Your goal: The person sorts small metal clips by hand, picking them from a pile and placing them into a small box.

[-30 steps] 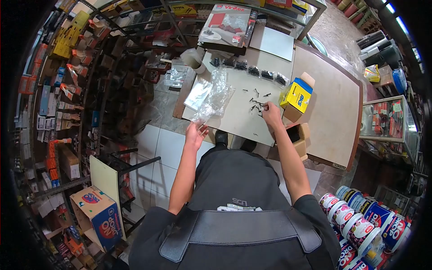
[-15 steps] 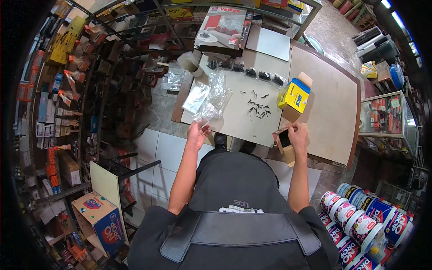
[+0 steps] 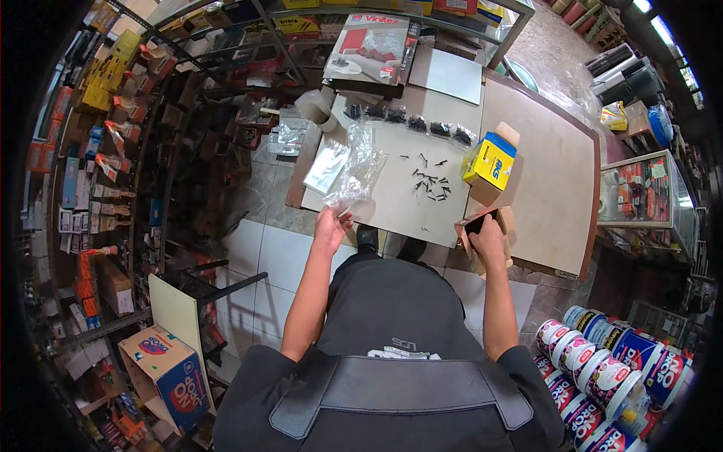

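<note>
My left hand [image 3: 330, 229] is at the table's front edge, its fingers closed on the lower end of a clear plastic bag [image 3: 360, 169]. At the front edge further right, my right hand [image 3: 489, 235] reaches into an open cardboard box [image 3: 508, 224] with dark contents; its fingertips are hidden inside. Loose black screws [image 3: 431, 185] are scattered on the table between the hands. Behind them lies a row of small bags of black screws [image 3: 419, 123]. A yellow and blue box [image 3: 492, 165] with its flap up stands behind the cardboard box.
A Vinilex box [image 3: 369, 49] and a white board [image 3: 447, 74] lie at the back of the table [image 3: 542, 166]. Rolls of clear plastic [image 3: 315, 110] stand at its left corner. Shelves are on the left; paint buckets [image 3: 608, 380] stand at lower right.
My right hand has moved from the rim of the cardboard box down into its opening, and the box has tilted a little. My left hand has barely moved.
</note>
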Tool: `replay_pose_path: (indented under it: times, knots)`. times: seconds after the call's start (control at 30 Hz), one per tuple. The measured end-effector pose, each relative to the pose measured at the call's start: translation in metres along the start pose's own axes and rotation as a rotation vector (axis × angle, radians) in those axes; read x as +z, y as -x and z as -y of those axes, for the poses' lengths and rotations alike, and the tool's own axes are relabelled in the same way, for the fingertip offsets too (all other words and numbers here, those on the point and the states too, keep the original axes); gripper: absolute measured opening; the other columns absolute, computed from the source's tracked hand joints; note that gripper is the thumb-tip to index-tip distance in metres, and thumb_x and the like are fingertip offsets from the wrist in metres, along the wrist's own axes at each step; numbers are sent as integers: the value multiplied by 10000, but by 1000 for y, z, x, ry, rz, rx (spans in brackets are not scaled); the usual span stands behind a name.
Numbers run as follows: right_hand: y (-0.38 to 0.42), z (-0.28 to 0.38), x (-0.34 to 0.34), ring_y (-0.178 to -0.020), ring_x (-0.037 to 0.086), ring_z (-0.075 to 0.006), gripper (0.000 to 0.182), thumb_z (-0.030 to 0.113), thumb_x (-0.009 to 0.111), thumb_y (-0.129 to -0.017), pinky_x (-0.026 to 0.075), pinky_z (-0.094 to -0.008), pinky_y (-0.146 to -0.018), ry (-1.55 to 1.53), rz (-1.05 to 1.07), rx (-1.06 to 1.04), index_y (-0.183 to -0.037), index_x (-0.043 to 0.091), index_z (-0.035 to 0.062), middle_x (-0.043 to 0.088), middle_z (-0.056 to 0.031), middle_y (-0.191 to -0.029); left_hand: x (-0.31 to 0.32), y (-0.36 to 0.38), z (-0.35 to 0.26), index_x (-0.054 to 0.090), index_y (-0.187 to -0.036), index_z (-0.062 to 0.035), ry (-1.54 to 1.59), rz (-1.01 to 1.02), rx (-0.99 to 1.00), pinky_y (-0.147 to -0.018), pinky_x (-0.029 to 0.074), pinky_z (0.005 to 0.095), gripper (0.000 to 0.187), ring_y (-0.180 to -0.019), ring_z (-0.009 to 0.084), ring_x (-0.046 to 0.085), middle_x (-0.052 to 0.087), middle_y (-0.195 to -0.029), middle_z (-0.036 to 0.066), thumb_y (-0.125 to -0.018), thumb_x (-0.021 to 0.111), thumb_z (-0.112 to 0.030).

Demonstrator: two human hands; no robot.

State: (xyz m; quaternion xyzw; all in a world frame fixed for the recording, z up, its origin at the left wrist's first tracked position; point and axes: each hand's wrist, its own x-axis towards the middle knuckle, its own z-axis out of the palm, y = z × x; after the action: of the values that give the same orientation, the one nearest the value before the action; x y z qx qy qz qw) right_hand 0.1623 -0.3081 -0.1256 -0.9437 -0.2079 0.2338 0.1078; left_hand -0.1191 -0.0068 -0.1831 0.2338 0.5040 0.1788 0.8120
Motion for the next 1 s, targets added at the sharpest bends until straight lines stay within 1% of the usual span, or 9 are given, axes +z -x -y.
replay_pose_path:
  times: [0.07,0.13,0.23,0.37,0.53,0.67,0.77,0.83,1.0]
  knots:
    - [2,1,-1,-1052,628,-441,498,132,763,-749,525,-501,-923,-1,14,-25,-1155,531,-39,617,-275,-1124,0,3,0,576,-1262,-78,-4,-16,-1,-839,537,402,315,-1026,208,616,621,-1204,70,-1015,488,-253]
    - [4,-1,6,-1029,627,-449,492,128,750,-749,523,-505,-907,-15,-108,-73,-1153,527,-42,624,-272,-1085,-3,4,2,577,-1259,-78,-10,-31,1,-837,539,403,313,-1020,209,618,623,-1197,70,-1014,487,-251]
    - [4,-8,14,-1007,620,-462,488,136,738,-756,519,-513,-891,-24,-149,-154,-1155,521,-43,621,-277,-1052,-8,1,5,576,-1265,-81,23,-33,-4,-838,541,408,315,-1017,209,619,625,-1191,68,-1015,487,-250]
    - [4,-11,17,-1002,618,-460,448,155,723,-772,514,-520,-879,-54,-164,-162,-1139,545,-31,621,-269,-1049,-9,4,6,581,-1228,-88,50,-29,-15,-835,544,408,273,-1011,209,617,628,-1168,66,-1002,515,-226]
    - [2,-8,15,-996,627,-426,332,188,705,-799,511,-509,-879,-38,-134,-145,-1063,624,2,633,-237,-1044,-11,6,7,581,-1199,-90,49,-37,-8,-831,546,405,246,-1009,205,616,631,-1148,66,-996,534,-220]
    - [3,-10,17,-1025,617,-418,322,209,715,-810,504,-493,-884,-98,-150,-125,-1048,627,10,639,-229,-1019,-11,13,6,590,-1205,-90,27,-32,1,-833,545,404,260,-1006,205,624,634,-1143,65,-1007,518,-243]
    - [5,-10,19,-995,625,-416,307,191,715,-812,505,-494,-863,-98,-171,-152,-1050,638,13,646,-224,-986,-14,16,7,598,-1198,-96,29,-41,0,-835,543,403,258,-1002,208,630,638,-1145,63,-1015,508,-254]
    - [5,-11,25,-969,629,-418,313,185,721,-804,505,-499,-852,-104,-281,-171,-1056,647,14,654,-223,-965,-13,18,7,602,-1193,-100,32,-44,-3,-837,541,404,254,-999,209,633,640,-1148,62,-1019,504,-257]
    - [4,-10,26,-986,626,-413,304,161,718,-801,507,-489,-869,-95,-244,-125,-1067,657,27,648,-211,-967,-14,19,7,601,-1204,-95,27,-62,3,-849,535,413,268,-1009,209,632,643,-1165,59,-1028,490,-263]
